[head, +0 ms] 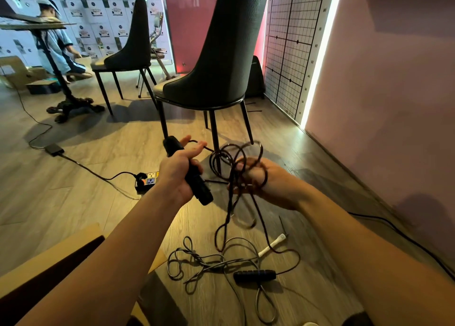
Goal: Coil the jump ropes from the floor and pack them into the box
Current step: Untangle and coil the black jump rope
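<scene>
My left hand (178,170) grips a black jump-rope handle (200,187), held slanted above the floor. From the handle's top the dark rope (222,157) runs right into several loops wound around my right hand (267,180), whose fingers curl round them. More of this rope hangs down to the floor. There a second black handle (254,276) lies among tangled grey rope (197,259), with a white handle (272,245) just behind it. The open cardboard box (56,254) sits at the lower left, under my left forearm.
A black chair (219,62) stands right in front of my hands, a second chair (128,52) further left. A power strip (147,178) and its cable lie on the wood floor. A pink wall closes the right side. A person crouches at the far left by a stand.
</scene>
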Action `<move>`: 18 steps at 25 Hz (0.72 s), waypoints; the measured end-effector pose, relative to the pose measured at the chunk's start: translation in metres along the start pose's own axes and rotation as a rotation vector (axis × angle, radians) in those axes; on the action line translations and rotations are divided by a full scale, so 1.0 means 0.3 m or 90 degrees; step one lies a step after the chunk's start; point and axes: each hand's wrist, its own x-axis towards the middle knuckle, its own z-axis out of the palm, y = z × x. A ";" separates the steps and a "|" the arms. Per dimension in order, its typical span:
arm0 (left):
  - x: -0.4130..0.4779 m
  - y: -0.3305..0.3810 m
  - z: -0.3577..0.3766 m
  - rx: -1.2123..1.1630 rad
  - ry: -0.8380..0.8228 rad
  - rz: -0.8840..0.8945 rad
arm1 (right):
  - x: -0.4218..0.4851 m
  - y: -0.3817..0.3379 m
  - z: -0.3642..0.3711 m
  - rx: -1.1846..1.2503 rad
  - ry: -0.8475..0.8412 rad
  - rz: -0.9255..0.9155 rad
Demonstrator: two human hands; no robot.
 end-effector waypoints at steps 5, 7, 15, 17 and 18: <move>0.019 0.045 -0.025 -0.047 0.131 0.149 | 0.000 0.072 -0.148 -0.249 0.145 0.169; 0.026 0.059 -0.043 -0.048 0.157 0.162 | -0.005 0.110 -0.216 -0.388 0.233 0.231; 0.051 0.101 -0.071 -0.122 0.247 0.180 | -0.029 0.201 -0.388 -0.636 0.455 0.432; 0.051 0.107 -0.083 -0.139 0.252 0.178 | -0.052 0.259 -0.450 -0.642 0.489 0.480; 0.049 0.102 -0.084 -0.142 0.244 0.171 | -0.065 0.284 -0.461 -0.634 0.483 0.510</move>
